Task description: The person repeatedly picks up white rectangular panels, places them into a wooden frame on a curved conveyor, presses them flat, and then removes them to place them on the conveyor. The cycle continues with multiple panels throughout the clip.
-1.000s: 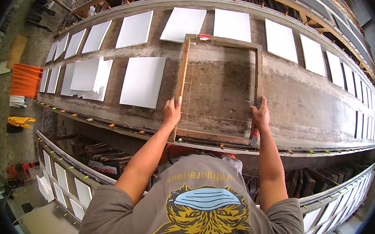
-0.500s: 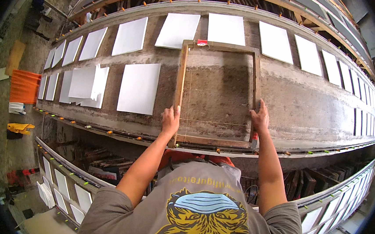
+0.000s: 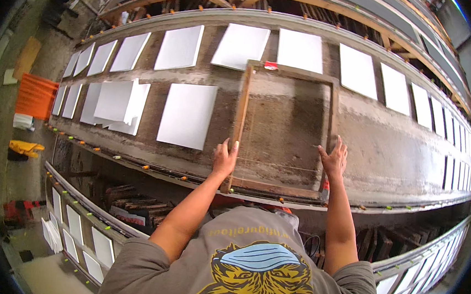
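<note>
A rectangular wooden screen frame point(image 3: 241, 111) lies on or just above the long brown table point(image 3: 391, 140); any gap beneath it cannot be told. Its far rail overlaps the near edges of two white sheets. A red tag point(image 3: 270, 66) sits on that rail, and thin pale lines cross the inside. My left hand point(image 3: 224, 158) is closed on the left rail near its lower end. On the right rail, my right hand point(image 3: 334, 157) has its thumb inside and its fingers outside, gripping the wood. To the left lies a single white sheet point(image 3: 187, 115).
White sheets point(image 3: 358, 69) line the table in two rows, with a loose stack point(image 3: 116, 101) at left. Small orange and green pegs point(image 3: 145, 167) dot the near rail. Another table with sheets point(image 3: 102, 246) stands behind me. An orange cloth point(image 3: 35, 95) hangs beyond the left end.
The whole view has shifted, so the table and frame appear farther right and slightly lower. The frame keeps about the same place among the sheets. My right fingers look more spread around the rail.
</note>
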A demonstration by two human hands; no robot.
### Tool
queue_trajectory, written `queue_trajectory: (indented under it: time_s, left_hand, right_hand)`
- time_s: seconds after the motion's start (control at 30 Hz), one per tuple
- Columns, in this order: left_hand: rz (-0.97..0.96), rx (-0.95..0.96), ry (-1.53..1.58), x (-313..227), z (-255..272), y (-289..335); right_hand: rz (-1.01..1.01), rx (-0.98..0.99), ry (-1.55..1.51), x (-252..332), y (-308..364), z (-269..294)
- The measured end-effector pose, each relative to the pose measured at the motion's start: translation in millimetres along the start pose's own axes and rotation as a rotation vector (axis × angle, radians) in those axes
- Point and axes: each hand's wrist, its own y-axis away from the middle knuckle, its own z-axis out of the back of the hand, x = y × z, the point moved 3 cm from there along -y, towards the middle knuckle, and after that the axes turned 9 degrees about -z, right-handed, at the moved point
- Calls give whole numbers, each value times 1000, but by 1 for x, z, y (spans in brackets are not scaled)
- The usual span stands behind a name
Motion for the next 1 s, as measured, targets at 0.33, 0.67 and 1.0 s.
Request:
queue_trajectory:
  time_s: [0.33, 0.67, 1.0]
  left_hand:
    - [140, -500, 517, 105, 126, -50]
    - [772, -938, 1124, 283, 318, -99]
    - [909, -725, 1311, 324, 341, -151]
  right_hand:
    - [402, -185, -35, 237, 71, -62]
    - [701, 727, -536, 543, 217, -201]
    - [293, 820, -564, 664, 256, -317]
